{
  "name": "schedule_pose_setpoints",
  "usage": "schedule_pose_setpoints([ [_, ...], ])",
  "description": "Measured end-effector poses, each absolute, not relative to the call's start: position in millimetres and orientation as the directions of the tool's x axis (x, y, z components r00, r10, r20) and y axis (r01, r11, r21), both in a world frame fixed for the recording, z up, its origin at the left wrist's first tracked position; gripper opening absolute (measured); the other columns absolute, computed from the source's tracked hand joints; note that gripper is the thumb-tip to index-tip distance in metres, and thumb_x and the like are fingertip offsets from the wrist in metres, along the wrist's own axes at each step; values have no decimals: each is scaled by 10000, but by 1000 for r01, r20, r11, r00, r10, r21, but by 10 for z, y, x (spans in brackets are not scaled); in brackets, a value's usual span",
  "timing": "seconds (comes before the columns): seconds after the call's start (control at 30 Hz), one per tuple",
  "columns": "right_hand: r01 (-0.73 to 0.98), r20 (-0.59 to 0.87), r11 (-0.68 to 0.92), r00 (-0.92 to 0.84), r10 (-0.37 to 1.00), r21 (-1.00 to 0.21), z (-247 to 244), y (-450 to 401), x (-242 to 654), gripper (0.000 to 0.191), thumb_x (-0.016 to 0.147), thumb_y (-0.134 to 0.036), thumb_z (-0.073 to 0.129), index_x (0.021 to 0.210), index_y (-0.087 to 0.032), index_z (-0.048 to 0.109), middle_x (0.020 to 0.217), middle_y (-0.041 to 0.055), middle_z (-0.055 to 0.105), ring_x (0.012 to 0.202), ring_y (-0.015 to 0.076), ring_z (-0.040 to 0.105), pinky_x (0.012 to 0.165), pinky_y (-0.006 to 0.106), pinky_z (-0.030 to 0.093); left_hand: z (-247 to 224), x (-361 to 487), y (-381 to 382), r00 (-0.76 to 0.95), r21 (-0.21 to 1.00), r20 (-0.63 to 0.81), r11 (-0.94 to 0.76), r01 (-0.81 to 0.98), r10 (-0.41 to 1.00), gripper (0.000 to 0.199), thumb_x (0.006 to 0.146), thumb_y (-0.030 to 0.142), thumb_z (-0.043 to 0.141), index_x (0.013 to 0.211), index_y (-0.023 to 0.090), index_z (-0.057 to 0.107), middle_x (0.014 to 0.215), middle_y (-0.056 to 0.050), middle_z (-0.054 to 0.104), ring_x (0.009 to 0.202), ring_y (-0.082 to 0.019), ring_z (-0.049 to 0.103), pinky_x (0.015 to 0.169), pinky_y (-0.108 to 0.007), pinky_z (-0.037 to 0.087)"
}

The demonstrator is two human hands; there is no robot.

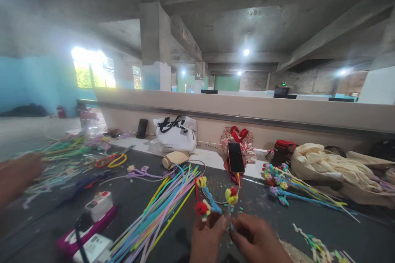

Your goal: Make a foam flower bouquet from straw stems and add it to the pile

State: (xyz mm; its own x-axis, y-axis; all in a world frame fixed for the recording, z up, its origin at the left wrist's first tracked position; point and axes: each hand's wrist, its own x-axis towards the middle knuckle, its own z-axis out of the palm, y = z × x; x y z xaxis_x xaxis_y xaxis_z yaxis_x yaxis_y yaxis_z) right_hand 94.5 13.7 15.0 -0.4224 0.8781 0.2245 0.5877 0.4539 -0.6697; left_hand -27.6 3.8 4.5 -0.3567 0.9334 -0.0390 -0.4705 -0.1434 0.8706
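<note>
My left hand [210,234] is closed, with a blue twisted pipe-cleaner stem [211,199] rising from it. A yellow pipe-cleaner bloom [201,181] tops this stem, and a red one [202,208] sits by the fingers. Against it, my right hand [259,236] pinches near the base of a yellow-and-red pipe-cleaner flower [231,195], whose thin stem stands upright between both hands. The fingertips partly hide where the stems meet. Small cut bits lie on the dark tabletop around them. Left of my hands lies a bundle of long, loose pipe cleaners [166,209] in pastel colours.
A purple power strip [69,243] with white plugs lies front left, scissors [117,160] behind it. Another person's blurred hand [18,176] enters at left. A phone [236,157] leans on a red patterned bag. Finished flowers [276,176] and a cream cloth [327,164] are right.
</note>
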Motion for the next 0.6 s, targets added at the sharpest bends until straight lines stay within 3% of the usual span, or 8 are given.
schedule_pose_setpoints([
  [0.1,624,261,493,-430,864,-606,150,121,925,58,631,-165,459,573,-161,460,578,-21,465,559,116,430,511,201,294,44,-281,39,-352,880,-7,-161,-447,936,221,400,287,740,410,148,569,397,31,529,446,-110,485,519,-227,407],
  [0.3,442,163,359,-421,892,-822,212,141,898,166,656,-259,484,529,-155,463,497,-49,380,505,98,378,467,193,275,123,-291,22,-365,897,21,-179,-405,931,150,454,238,704,442,143,589,428,19,560,460,-112,495,505,-219,398],
  [0.6,301,306,476,-470,828,-827,577,-152,870,62,677,-173,553,663,-149,609,566,-35,498,546,97,444,506,186,321,550,-399,-342,-315,865,44,-194,-463,948,201,435,292,732,535,144,639,554,-35,655,560,-180,588,531,-243,442],
])
